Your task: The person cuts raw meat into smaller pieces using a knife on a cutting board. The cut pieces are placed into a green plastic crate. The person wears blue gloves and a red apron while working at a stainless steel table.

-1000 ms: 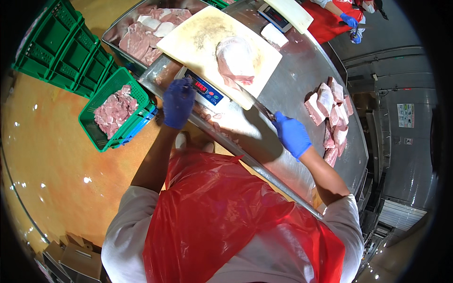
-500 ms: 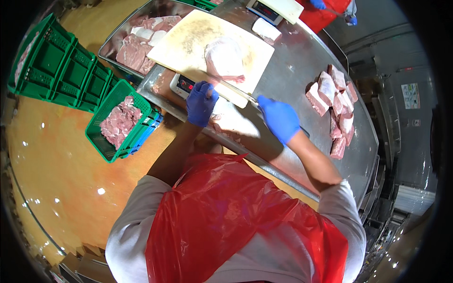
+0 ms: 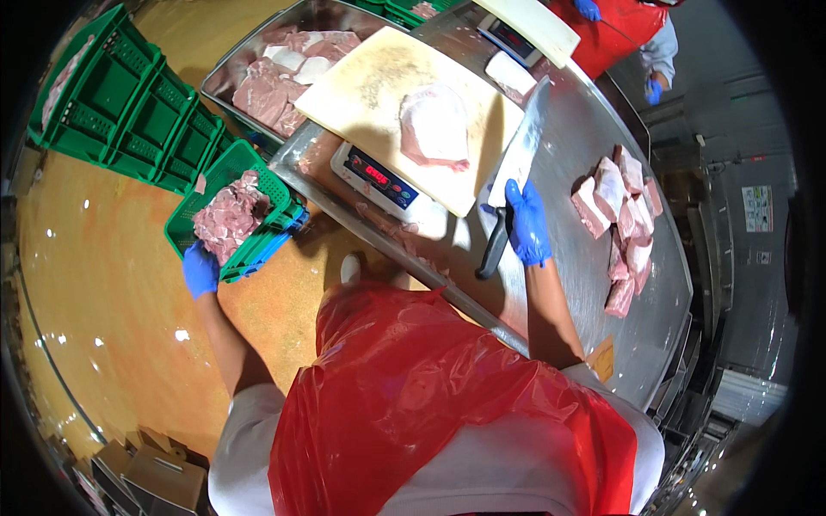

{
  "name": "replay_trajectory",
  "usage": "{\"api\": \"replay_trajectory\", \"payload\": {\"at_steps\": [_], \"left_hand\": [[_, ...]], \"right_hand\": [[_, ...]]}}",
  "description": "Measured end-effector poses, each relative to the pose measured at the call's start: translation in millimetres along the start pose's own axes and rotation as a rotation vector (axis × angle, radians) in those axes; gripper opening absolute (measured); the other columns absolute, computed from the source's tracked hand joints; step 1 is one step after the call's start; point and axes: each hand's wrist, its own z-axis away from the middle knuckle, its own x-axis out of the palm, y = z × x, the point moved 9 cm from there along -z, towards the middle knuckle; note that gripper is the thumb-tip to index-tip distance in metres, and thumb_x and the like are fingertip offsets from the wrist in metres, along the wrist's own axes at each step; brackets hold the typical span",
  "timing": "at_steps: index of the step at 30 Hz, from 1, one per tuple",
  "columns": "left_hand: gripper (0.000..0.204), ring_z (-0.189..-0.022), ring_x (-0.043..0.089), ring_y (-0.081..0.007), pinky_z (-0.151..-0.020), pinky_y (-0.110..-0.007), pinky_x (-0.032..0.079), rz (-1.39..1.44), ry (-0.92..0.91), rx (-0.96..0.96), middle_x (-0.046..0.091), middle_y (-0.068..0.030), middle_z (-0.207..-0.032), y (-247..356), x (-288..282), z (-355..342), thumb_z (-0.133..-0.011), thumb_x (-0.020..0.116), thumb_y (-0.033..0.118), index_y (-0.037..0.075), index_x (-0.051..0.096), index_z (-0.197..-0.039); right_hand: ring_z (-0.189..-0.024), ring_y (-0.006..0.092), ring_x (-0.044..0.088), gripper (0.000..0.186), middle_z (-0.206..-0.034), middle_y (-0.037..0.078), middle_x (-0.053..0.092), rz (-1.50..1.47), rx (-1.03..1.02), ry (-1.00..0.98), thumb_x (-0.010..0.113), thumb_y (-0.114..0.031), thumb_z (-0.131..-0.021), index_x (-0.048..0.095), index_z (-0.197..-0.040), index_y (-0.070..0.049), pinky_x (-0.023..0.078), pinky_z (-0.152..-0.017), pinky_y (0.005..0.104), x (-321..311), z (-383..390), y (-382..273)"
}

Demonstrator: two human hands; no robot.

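Note:
My gloved left hand (image 3: 200, 269) is at the near left rim of a green basket (image 3: 178, 225) of meat trimmings (image 3: 231, 215); its fingers look stretched out, with nothing visible in them. In my gloved right hand (image 3: 527, 225) is a knife (image 3: 521, 142) with a broad blade and black handle, held over the steel table, blade pointing away from me. A pale, fat-covered slab of meat (image 3: 433, 126) lies on the cutting board (image 3: 361, 73). Under the board's near edge sits a scale (image 3: 375, 179) with a lit red display. A small pink scrap (image 3: 200, 183) shows by the basket's far left rim.
Cut meat chunks (image 3: 632, 215) are piled on the right of the steel table (image 3: 568, 267). A metal tub (image 3: 225, 73) of meat stands behind the board's left side. Green crates (image 3: 129, 107) line the left. A co-worker in a red apron (image 3: 602, 34) is across the table.
My left hand has swung from beside the board left and down to the green basket. The knife has come off the meat and turned its tip away from me. The view has shifted slightly.

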Motion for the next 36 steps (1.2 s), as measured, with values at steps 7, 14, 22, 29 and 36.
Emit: {"api": "replay_trajectory", "payload": {"at_steps": [7,14,22,29,36], "left_hand": [[0.03,-0.096,0.071,-0.0342,-0.084,-0.04,0.056,0.211,0.085,-0.105,0.072,-0.0213,-0.107,-20,-5,65,-0.083,0.069,0.006,0.002,0.071,-0.113],[0.025,-0.08,0.071,-0.0299,-0.074,-0.04,0.055,0.433,0.251,-0.022,0.07,-0.0212,-0.097,19,-24,69,-0.086,0.066,0.009,0.0,0.07,-0.109],[0.021,-0.086,0.069,-0.0364,-0.077,-0.043,0.055,0.552,0.21,0.191,0.071,-0.0217,-0.1,86,-9,19,-0.086,0.065,0.008,0.001,0.07,-0.105],[0.023,-0.085,0.069,-0.0379,-0.076,-0.044,0.055,0.656,0.203,0.213,0.071,-0.0221,-0.096,116,-28,15,-0.082,0.067,0.004,0.002,0.072,-0.105],[0.019,-0.083,0.068,-0.0388,-0.076,-0.042,0.055,0.528,-0.209,0.228,0.071,-0.0209,-0.092,122,40,52,-0.084,0.067,0.011,0.003,0.073,-0.1]], "right_hand": [[-0.08,0.0105,0.062,0.024,-0.095,0.002,0.068,0.202,-0.053,0.038,0.062,-0.019,-0.102,0.065,-0.116,0.0,0.05,-0.073,0.0263,65,-54,18],[-0.094,0.018,0.066,0.027,-0.106,0.008,0.069,0.052,-0.014,-0.064,0.055,-0.016,-0.104,0.061,-0.123,0.002,0.055,-0.083,0.0313,58,-28,13],[-0.092,0.0213,0.062,0.026,-0.11,0.009,0.061,-0.336,-0.22,-0.105,0.055,-0.016,-0.104,0.055,-0.126,-0.003,0.059,-0.075,0.0407,167,-173,-24],[-0.103,0.0258,0.065,0.027,-0.117,0.016,0.064,-0.13,-0.489,-0.178,0.051,-0.023,-0.106,0.052,-0.126,-0.004,0.058,-0.089,0.0519,219,-64,-137],[-0.074,0.0194,0.068,0.02,-0.088,0.007,0.063,0.292,-0.178,0.188,0.054,-0.027,-0.106,0.053,-0.113,-0.008,0.056,-0.06,0.0312,-9,39,-17]]}}
